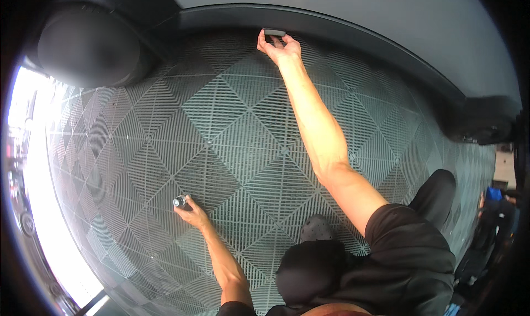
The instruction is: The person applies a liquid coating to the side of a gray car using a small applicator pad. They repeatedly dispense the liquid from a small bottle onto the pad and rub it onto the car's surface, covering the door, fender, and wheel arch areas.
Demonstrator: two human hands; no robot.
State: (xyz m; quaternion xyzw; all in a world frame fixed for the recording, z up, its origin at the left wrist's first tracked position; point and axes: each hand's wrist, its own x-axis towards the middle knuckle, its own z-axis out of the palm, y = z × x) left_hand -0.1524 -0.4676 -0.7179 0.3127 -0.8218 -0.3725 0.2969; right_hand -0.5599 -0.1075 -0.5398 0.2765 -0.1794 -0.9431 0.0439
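Grey car point(359, 6) across the whole top, its dark sill point(232, 17) curved along the lower edge; blurred dark wheel point(91, 48) upper left, second wheel point(486, 131) far right. Person's own bent knee point(309, 269) and grey shoe point(316, 227) low in view, between the arms. Ribbed grey tile floor point(237, 133), diamond pattern; glare beyond its left edge. Right arm stretched far forward, right hand point(280, 48) grasping dark block point(274, 32) at the sill; contact cannot be told. Left hand point(191, 214), lower left, grips small dark bottle point(180, 202) over the floor, pale end toward the camera
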